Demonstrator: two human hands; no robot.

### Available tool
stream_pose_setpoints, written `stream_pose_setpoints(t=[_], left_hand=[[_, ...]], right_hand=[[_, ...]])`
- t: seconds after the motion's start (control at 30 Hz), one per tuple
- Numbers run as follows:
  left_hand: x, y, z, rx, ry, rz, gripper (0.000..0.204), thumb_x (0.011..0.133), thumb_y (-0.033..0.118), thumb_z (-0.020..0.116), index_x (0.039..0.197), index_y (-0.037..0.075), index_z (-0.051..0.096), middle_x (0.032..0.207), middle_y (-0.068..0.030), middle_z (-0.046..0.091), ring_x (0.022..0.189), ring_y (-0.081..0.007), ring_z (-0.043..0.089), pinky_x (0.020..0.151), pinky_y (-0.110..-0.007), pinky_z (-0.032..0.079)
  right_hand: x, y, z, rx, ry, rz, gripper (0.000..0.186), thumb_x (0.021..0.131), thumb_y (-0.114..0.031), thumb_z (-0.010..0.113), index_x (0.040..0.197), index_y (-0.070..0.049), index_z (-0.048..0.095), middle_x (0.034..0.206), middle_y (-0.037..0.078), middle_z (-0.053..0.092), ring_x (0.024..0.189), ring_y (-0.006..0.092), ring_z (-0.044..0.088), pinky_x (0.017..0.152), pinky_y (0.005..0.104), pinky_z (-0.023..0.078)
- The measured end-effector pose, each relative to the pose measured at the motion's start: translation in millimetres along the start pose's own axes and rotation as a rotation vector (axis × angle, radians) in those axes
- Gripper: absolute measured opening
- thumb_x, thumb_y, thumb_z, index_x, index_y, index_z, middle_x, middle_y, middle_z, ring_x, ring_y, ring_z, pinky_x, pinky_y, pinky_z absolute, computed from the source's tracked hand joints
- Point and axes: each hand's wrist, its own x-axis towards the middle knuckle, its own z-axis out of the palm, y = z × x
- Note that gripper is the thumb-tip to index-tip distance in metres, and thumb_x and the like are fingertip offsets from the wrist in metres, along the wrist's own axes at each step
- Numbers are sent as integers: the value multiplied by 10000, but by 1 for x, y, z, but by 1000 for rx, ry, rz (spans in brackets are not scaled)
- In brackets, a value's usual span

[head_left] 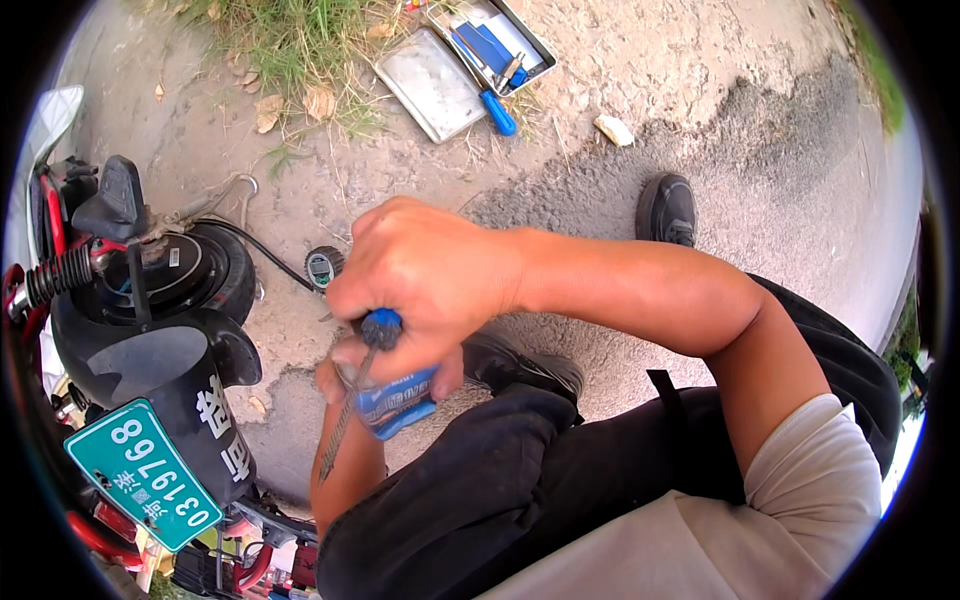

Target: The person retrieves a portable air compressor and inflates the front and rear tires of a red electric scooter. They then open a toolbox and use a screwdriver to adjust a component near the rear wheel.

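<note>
Gripping a blue-handled rasp tool (360, 385), the right hand (420, 275) is fisted around its handle, the shaft slanting down-left. Under it the left hand (375, 375) pinches a small blue tube (400, 405), fingers closed, touching the tool. Left of them sits the scooter's rear wheel (190, 275) with a pressure gauge (322, 268) beside it; an open tool case (470, 65) lies well apart, up top.

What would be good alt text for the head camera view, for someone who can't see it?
Looking down, a person's right hand grips a blue-handled rasp tool whose shaft crosses a small blue tube held in the left hand, above black-trousered knees. The rear wheel and green plate of a scooter sit at left, and an open metal tool case lies on the ground beyond.
</note>
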Motion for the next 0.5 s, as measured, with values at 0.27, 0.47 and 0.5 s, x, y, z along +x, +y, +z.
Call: stream_pose_setpoints(t=[0.27,0.47,0.5], left_hand=[[21,17,0,1412,826,251,766,555,270,873,1167,24,483,1022,-152,606,931,-213,626,822,-329,489],[-13,20,-11,291,660,-119,1034,394,419,870,1217,-53,459,1084,-177,610,921,-269,641,810,-374,535],[-11,22,-12,283,706,-110,996,396,399,866,1196,-50,478,1088,-179,610,910,-265,640,806,-372,535]], right_hand=[[-15,36,-9,-499,2,498,360,726,-406,660,657,-54,631,525,159,566,533,375,589,492,451,468],[-8,30,-15,-89,-139,91,277,739,-358,669,766,-83,650,643,136,619,618,361,609,550,440,477],[-7,31,-17,-65,-140,106,279,747,-360,669,802,-87,647,667,140,623,644,365,609,569,441,480]])
